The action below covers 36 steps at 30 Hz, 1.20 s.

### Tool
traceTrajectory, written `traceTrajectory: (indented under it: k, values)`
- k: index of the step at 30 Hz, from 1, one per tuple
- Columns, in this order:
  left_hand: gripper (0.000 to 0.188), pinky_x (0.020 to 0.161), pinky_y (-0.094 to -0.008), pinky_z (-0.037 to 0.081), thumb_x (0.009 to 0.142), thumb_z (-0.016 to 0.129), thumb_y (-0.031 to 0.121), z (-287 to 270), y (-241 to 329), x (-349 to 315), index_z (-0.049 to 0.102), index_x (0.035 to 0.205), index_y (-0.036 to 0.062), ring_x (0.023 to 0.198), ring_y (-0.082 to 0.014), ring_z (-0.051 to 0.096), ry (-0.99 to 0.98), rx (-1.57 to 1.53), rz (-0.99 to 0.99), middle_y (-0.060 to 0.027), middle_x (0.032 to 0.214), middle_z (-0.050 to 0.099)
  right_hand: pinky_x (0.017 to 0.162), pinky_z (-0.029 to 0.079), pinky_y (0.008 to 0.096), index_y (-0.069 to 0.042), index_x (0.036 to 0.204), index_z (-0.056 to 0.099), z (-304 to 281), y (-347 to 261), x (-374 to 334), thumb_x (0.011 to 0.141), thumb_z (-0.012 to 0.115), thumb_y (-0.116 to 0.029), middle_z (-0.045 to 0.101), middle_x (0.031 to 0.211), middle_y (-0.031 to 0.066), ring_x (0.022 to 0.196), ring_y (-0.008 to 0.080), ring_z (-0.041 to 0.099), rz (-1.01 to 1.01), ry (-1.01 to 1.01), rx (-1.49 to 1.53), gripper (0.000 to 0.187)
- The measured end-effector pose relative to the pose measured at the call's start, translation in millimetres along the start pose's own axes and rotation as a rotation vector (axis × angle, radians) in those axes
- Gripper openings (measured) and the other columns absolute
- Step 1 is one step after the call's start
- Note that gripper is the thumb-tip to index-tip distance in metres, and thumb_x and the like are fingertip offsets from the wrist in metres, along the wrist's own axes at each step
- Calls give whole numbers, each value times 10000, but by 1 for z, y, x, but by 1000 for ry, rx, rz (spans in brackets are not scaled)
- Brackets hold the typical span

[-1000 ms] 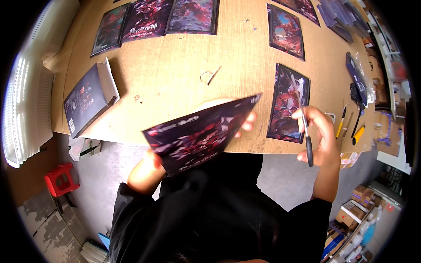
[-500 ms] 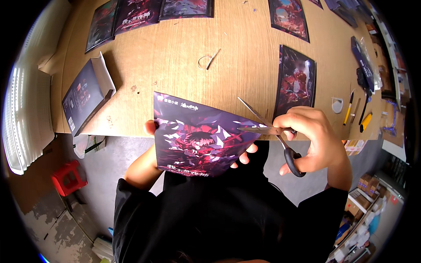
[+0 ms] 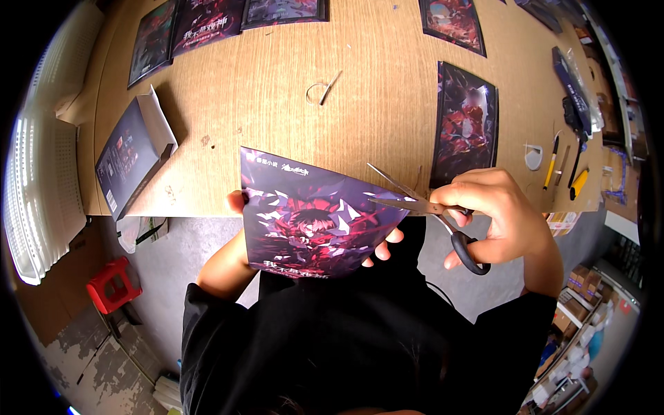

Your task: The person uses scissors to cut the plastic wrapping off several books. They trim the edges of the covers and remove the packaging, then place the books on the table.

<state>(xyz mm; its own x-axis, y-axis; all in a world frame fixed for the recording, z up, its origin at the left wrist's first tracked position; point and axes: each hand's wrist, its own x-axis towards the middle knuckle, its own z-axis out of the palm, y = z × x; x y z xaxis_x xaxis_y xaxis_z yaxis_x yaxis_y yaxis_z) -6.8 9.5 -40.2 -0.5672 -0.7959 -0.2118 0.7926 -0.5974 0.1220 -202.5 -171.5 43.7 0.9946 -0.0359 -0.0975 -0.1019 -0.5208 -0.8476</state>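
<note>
My left hand (image 3: 236,201) grips a flat, glossy packet (image 3: 304,218) printed in dark purple and red. Its thumb shows at the left edge and fingertips come out below the right edge; the packet hides the rest. My right hand (image 3: 501,211) is closed around black-handled scissors (image 3: 437,208), a finger and the thumb in the loops. The scissor blades are parted at the packet's upper right corner. One blade lies over the printed face, the other beyond the top edge. Whether they bite into the packet, I cannot tell.
On the wooden table (image 3: 277,104) lie a dark opened box (image 3: 135,155) at left, a printed packet (image 3: 465,124) at right, and several more at the far side. A thin curled strip (image 3: 321,90) lies mid-table. A yellow-handled cutter (image 3: 579,183) is far right; a red stool (image 3: 113,285) stands below left.
The scissor blades have drawn a little closer together at the packet's corner. My right hand has shifted slightly rightward. The table has moved slightly up in view; my left hand's grip is unchanged.
</note>
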Motion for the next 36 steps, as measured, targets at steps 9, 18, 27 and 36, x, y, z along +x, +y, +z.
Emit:
traceTrajectory:
  k: [9, 18, 27, 36]
  values:
    - [1388, 980, -549, 358, 405, 762, 708, -25, -16, 4, 180, 1371, -100, 1182, -481, 404, -297, -181, 165, -390, 1292, 321, 457, 405, 242, 21, 949, 620, 1, 0, -5, 568, 835, -147, 549, 640, 51, 512, 117, 505, 42, -16, 22, 468]
    - [1379, 971, -567, 354, 407, 754, 721, -26, -18, 7, 203, 1358, -112, 1179, -498, 401, -380, -155, 199, -403, 1287, 316, 455, 410, 246, -8, 958, 627, -1, 5, -11, 579, 828, -124, 549, 635, 47, 502, 118, 509, 56, -45, -1, 444]
    - [1376, 980, -486, 352, 475, 628, 828, -37, -20, 13, 139, 1392, -73, 1239, -471, 344, -545, 80, 182, -390, 1349, 238, 453, 356, 285, -62, 861, 627, 1, 2, -5, 519, 842, -260, 500, 582, 29, 491, 164, 496, -4, -42, -72, 450]
    - [1361, 979, -488, 347, 492, 631, 819, -35, -24, 10, 139, 1385, -83, 1235, -469, 350, -584, 74, 243, -396, 1341, 245, 512, 392, 319, -64, 879, 618, 0, 1, -4, 515, 839, -266, 536, 679, 47, 585, 227, 521, -61, -71, -45, 471]
